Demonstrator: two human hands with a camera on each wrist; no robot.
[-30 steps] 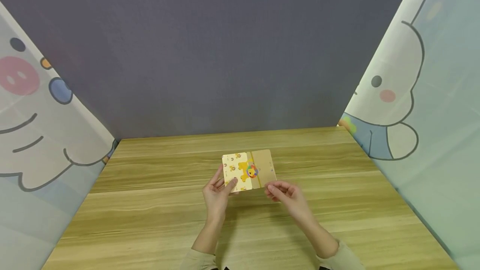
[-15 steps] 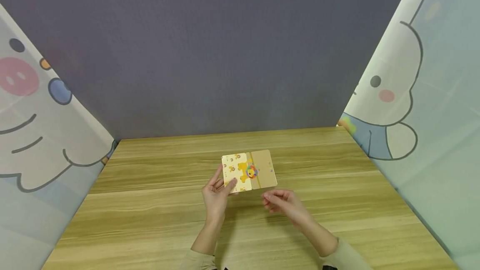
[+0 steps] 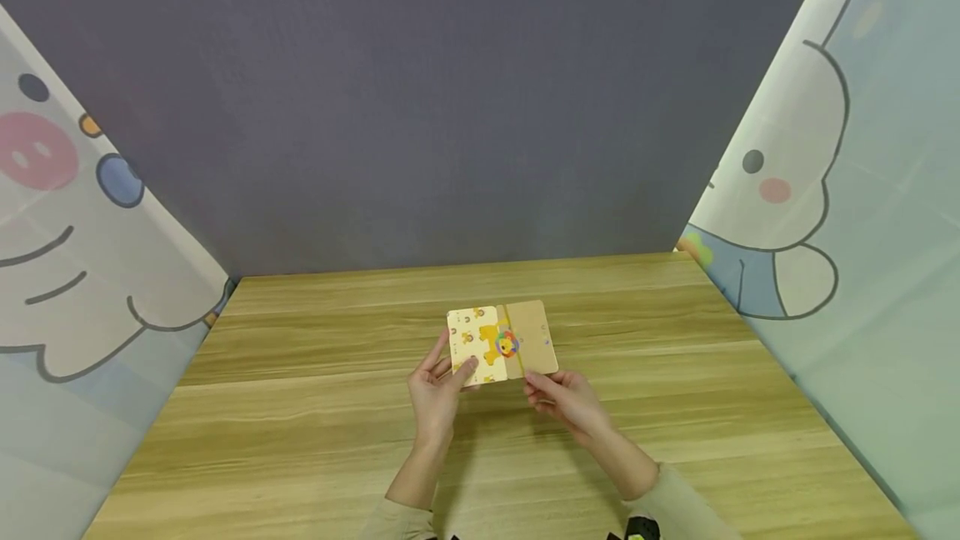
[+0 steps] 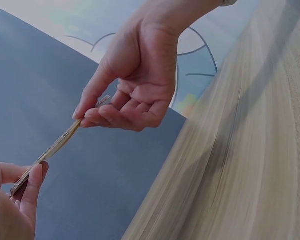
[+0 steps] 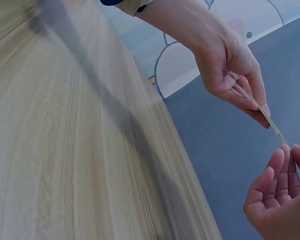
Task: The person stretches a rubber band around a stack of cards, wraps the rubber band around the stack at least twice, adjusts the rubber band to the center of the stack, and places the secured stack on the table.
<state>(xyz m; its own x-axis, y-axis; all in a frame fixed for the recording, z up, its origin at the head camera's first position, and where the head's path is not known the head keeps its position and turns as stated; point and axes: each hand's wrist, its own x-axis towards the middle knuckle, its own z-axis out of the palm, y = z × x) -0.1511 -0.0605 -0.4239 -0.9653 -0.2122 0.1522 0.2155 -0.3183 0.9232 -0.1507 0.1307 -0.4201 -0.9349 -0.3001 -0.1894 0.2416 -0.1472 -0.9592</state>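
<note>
A small, thin notebook (image 3: 535, 336) is held above the table, its cover half cream with a small animal pattern and half brown, with a colourful-maned lion and a narrow yellow strip near the middle. My left hand (image 3: 433, 394) grips its left end, thumb on top and fingers beneath. At the lower edge near the strip, my right hand (image 3: 573, 407) pinches it between thumb and fingers. The left wrist view shows the notebook (image 4: 55, 147) edge-on between both hands. In the right wrist view, the right hand (image 5: 282, 200) partly covers its near end.
A wood-grain table (image 3: 315, 440) lies under both hands. Behind it rises a dark grey panel (image 3: 450, 107). Cloths with cartoon animals hang at the left (image 3: 97, 273) and right (image 3: 885, 273).
My right hand left the notebook's lower right corner, dropped slightly below it, then came up to pinch the lower edge nearer the strip. The left hand kept its grip.
</note>
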